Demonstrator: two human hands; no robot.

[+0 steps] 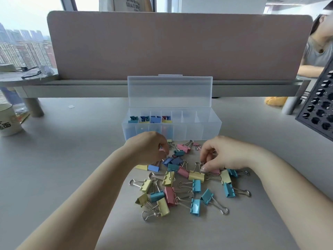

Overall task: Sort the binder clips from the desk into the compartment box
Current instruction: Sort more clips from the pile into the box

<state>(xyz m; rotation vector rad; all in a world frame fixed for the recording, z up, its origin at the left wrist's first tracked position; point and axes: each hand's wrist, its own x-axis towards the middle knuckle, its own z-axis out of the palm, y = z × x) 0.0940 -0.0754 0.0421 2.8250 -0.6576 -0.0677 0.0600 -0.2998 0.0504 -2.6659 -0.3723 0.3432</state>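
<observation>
A clear compartment box (209, 129) stands open on the grey desk, its lid (169, 92) upright behind it. Its four left compartments each hold small clips (149, 119). In front of the box lies a pile of several binder clips (180, 188) in yellow, pink, teal and blue. My left hand (147, 149) rests on the pile's far left edge. Its fingers are curled around a small clip, of which only a bit of wire shows. My right hand (223, 155) is at the far right, thumb and forefinger pinched on the wire handle of a yellow clip (196, 175).
A pink divider panel (176, 46) on a raised grey shelf backs the desk. A white mug (8, 121) stands at the left edge. A black perforated panel (319, 109) leans in at the right. A yellow object (275, 101) and another person's arm (310, 70) are beyond.
</observation>
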